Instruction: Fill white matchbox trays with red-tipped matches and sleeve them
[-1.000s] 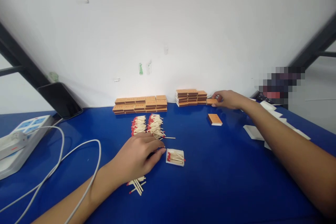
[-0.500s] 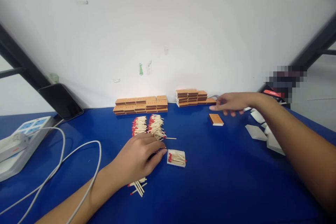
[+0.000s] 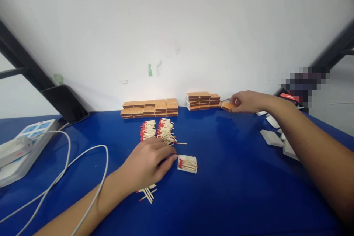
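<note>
At the back right, a closed orange matchbox (image 3: 227,106) is pinched between the thumb and fingers of my right hand (image 3: 247,102). It is lifted and tilted at the right end of a matchbox stack (image 3: 203,101). My left hand (image 3: 152,158) rests on the table, with a gap between thumb and fingers and nothing visible in them. Its thumb tip is at the left edge of a white matchbox tray (image 3: 188,170) filled with red-tipped matches (image 3: 187,163). Behind that hand lie two match piles (image 3: 148,129); more loose matches (image 3: 148,194) show below its wrist.
A longer row of stacked matchboxes (image 3: 149,108) stands against the wall. White folded pieces (image 3: 272,138) lie beside my right forearm. To the left are a power strip (image 3: 35,132), a leaning black phone (image 3: 65,103) and a looped white cable (image 3: 106,155), which crosses over my left forearm.
My right hand has picked up the single matchbox from the table and carried it back to the end of the stack. The left hand stays beside the tray.
</note>
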{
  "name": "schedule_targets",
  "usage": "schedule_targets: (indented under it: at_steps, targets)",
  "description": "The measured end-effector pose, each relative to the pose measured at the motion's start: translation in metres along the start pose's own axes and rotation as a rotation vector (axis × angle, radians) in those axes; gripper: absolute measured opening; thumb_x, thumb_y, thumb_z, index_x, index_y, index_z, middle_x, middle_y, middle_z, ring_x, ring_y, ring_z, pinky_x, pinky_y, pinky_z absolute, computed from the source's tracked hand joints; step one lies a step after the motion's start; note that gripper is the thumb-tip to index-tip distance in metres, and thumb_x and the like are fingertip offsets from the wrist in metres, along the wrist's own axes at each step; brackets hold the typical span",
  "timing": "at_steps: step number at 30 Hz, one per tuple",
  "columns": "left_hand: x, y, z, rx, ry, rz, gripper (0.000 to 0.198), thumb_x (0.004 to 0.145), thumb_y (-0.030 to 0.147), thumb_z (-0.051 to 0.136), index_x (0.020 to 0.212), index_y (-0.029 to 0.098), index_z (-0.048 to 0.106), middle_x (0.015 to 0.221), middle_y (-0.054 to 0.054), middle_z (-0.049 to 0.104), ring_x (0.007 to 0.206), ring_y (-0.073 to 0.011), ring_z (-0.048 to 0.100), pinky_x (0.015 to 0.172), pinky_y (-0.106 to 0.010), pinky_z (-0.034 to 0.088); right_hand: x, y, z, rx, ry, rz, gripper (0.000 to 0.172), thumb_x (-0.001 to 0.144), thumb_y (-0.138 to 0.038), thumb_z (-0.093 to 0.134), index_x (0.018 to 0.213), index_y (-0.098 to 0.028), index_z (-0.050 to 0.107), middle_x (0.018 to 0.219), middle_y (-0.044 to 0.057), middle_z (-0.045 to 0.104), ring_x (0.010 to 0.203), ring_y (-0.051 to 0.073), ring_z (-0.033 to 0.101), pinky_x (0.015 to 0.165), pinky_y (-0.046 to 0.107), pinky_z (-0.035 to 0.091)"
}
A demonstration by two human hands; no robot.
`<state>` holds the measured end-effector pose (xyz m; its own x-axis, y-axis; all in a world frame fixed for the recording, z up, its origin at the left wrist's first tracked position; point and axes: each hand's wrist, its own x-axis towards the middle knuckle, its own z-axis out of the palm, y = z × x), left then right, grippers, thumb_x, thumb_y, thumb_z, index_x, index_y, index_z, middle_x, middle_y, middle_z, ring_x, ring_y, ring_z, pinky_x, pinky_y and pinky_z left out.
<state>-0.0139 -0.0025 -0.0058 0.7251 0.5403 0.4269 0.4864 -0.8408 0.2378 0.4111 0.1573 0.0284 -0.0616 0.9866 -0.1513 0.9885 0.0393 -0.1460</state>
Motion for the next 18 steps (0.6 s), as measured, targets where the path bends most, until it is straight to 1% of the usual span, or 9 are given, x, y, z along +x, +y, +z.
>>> schedule_targets:
  at_steps: [2,4,8,12,15,18]
  targets:
    - [0.000,0.000,0.000,0.005,-0.001,-0.005,0.021,0.106,0.022,0.053,0.103,0.015,0.073,0.086,-0.007,0.073,0.080,-0.0225,0.069,0.074,-0.038,0.054,0.006,0.010,-0.002,-0.055,0.130,0.023,0.037,0.077,-0.045,0.074,0.103,-0.019,0.070,0.100,0.017,0.077,0.082,0.032,0.070,0.067,0.042,0.051]
    - [0.000,0.000,0.000,0.005,-0.001,-0.005,0.022,0.106,0.022,0.052,0.103,0.015,0.073,0.086,-0.007,0.073,0.079,-0.0224,0.069,0.074,-0.038,0.054,0.011,0.016,0.001,-0.076,0.198,0.007,0.037,0.081,-0.042,0.071,0.110,-0.018,0.069,0.109,0.018,0.077,0.091,0.032,0.069,0.073,0.041,0.050]
    - [0.001,0.000,-0.001,-0.004,0.013,0.010,0.021,0.106,0.022,0.053,0.103,0.016,0.073,0.087,-0.007,0.074,0.081,-0.0220,0.069,0.074,-0.037,0.054,0.021,0.023,0.016,-0.065,0.222,-0.060,0.037,0.087,-0.037,0.067,0.120,-0.021,0.069,0.110,0.013,0.079,0.092,0.027,0.070,0.075,0.036,0.048]
    - [0.001,-0.001,0.000,-0.009,0.011,0.000,0.021,0.106,0.023,0.053,0.104,0.017,0.073,0.087,-0.007,0.074,0.080,-0.0217,0.069,0.073,-0.036,0.053,0.027,0.026,0.025,-0.052,0.260,-0.096,0.046,0.089,-0.036,0.065,0.132,-0.020,0.063,0.111,0.012,0.079,0.092,0.028,0.070,0.077,0.037,0.048]
    - [0.000,0.000,0.001,-0.012,0.007,0.002,0.020,0.106,0.022,0.053,0.104,0.017,0.073,0.087,-0.007,0.074,0.080,-0.0220,0.069,0.073,-0.036,0.053,0.028,0.027,0.026,-0.051,0.297,-0.094,0.048,0.088,-0.040,0.065,0.132,-0.020,0.063,0.109,0.012,0.080,0.088,0.028,0.071,0.073,0.037,0.049]
    - [-0.001,0.000,0.001,-0.011,0.006,0.003,0.021,0.106,0.023,0.053,0.103,0.016,0.073,0.086,-0.007,0.074,0.080,-0.0220,0.069,0.074,-0.037,0.053,0.030,0.026,0.030,-0.051,0.308,-0.105,0.046,0.086,-0.042,0.067,0.127,-0.021,0.066,0.105,0.010,0.080,0.087,0.028,0.072,0.073,0.036,0.050]
